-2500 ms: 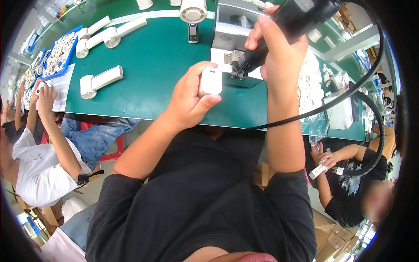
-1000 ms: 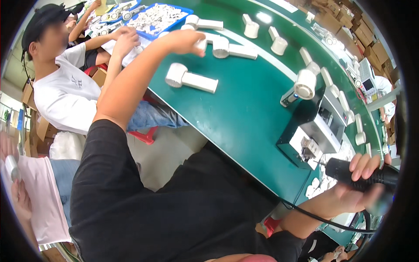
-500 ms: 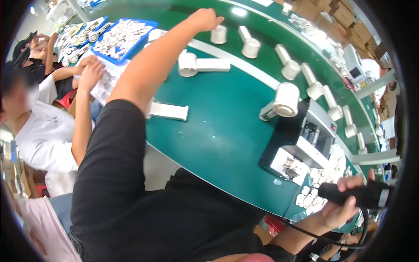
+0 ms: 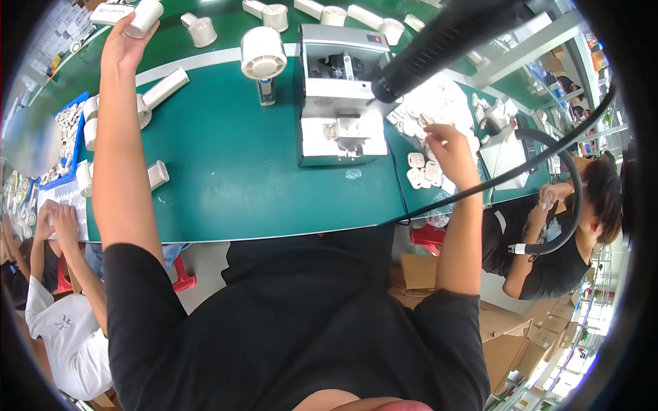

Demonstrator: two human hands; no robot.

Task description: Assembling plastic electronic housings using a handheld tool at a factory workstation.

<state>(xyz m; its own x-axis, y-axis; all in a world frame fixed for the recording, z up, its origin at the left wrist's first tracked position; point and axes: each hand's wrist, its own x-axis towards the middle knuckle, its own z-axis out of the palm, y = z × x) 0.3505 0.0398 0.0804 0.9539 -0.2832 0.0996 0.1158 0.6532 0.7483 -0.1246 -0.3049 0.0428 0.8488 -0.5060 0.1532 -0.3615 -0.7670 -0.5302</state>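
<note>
My left hand (image 4: 129, 51), stretched to the far left, grips a white device (image 4: 145, 18) by its drum-shaped head. A white handle shows beside that head; whether it belongs to the same device I cannot tell. On the right, my right hand (image 4: 452, 156) is bent over a pile of small white plastic parts (image 4: 442, 103), thumb and fingers drawn together. Anything between those fingertips is too small to make out. Above it hangs a black cylindrical tool (image 4: 439, 51) with a cable, apart from the hand. A similar white device (image 4: 263, 53) stands on the table near the machine.
A black and silver bench machine (image 4: 343, 103) stands mid-table. More white handled devices (image 4: 275, 17) line the green surface behind a pale strip. At left are a blue tray (image 4: 67, 147) of parts and a co-worker's hands (image 4: 60, 219). A black cable (image 4: 534, 161) crosses at right, near another person.
My view has turned to the right. My right hand has let go of the black tool and moved over the white parts. My left hand now has a white device in it.
</note>
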